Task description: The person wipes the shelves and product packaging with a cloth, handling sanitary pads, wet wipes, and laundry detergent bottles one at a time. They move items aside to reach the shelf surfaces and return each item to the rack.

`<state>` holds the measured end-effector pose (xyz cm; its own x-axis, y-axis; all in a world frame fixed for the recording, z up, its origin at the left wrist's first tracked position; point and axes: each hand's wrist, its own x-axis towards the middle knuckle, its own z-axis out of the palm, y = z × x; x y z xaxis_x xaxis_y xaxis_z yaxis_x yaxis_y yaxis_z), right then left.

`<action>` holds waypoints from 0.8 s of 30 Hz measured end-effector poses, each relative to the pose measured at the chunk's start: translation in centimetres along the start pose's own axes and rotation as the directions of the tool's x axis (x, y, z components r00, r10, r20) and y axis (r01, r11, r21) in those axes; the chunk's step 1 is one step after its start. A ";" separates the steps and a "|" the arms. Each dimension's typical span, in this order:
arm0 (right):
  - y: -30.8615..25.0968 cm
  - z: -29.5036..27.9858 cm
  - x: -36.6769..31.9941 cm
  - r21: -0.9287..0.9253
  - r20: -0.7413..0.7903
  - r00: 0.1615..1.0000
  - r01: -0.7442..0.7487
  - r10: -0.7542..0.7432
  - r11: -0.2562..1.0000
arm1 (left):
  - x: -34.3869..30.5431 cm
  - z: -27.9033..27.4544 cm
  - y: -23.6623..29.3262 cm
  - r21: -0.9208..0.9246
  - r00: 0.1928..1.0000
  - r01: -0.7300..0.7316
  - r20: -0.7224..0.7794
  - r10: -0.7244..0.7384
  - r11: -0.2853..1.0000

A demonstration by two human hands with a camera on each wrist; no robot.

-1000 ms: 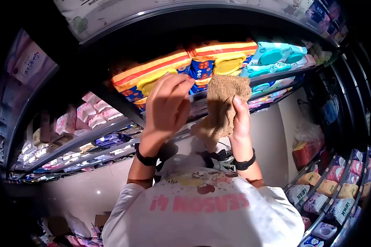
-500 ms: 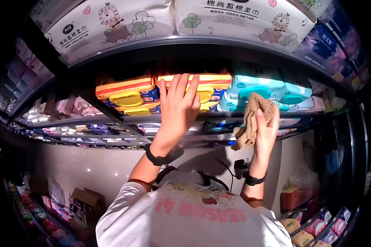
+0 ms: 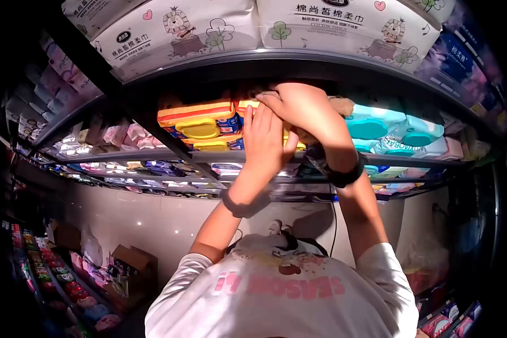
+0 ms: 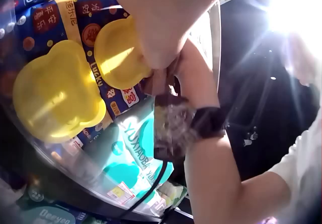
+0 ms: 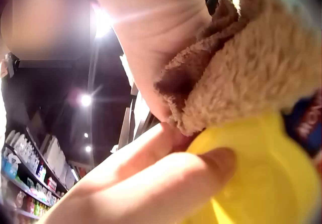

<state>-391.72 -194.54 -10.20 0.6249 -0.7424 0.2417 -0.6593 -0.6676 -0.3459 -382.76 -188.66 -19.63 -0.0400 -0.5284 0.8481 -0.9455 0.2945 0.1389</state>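
My left hand [image 3: 265, 135] rests on a yellow-lidded wet-wipes pack [image 4: 75, 7], fingers straight toward its orange top. In the right wrist view its thumb lies on the yellow lid [image 5: 266, 163]. My right hand [image 3: 301, 107] reaches across behind it, over the same pack, with bent fingers close to the left fingertips. It holds a fluffy brown cloth [image 5: 251, 63], which lies against the lid's edge. In the head view most of the cloth is hidden behind the right hand and wrist. Another orange-and-blue pack [image 3: 197, 115] sits to the left.
Teal-lidded wipes packs [image 3: 377, 127] stand to the right on the same shelf. Large white cotton-tissue packs [image 3: 197, 34] fill the shelf above, behind its dark front edge [image 3: 208, 65]. Lower shelves hold more packs. An open carton [image 3: 132, 262] stands on the floor at the left.
The right hand has moved from in front of the teal packs, left and inward over the orange packs, carrying the cloth. The left hand came forward to the packs and stays there.
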 end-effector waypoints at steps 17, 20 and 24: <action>6.1 -4.6 -7.6 -0.319 -0.455 0.885 -0.266 0.100 0.910 | 0.1 -2.0 -0.2 -0.157 0.987 0.040 0.162 -0.014 0.987; 10.0 -6.4 -9.4 -0.206 -0.472 0.811 -0.484 0.347 0.850 | 1.7 -2.6 1.3 -0.247 0.978 0.061 0.210 -0.008 0.967; 11.4 -5.1 -8.4 -0.331 -0.508 0.827 -0.445 0.240 0.832 | 3.8 0.5 5.0 -0.312 0.970 -0.154 0.133 0.203 0.938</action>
<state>-406.62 -196.18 -11.59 0.1464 -0.8034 0.5771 -0.9650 -0.2444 -0.0955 -387.81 -189.56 -15.96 -0.2738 -0.5584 0.7831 -0.7796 0.6057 0.1593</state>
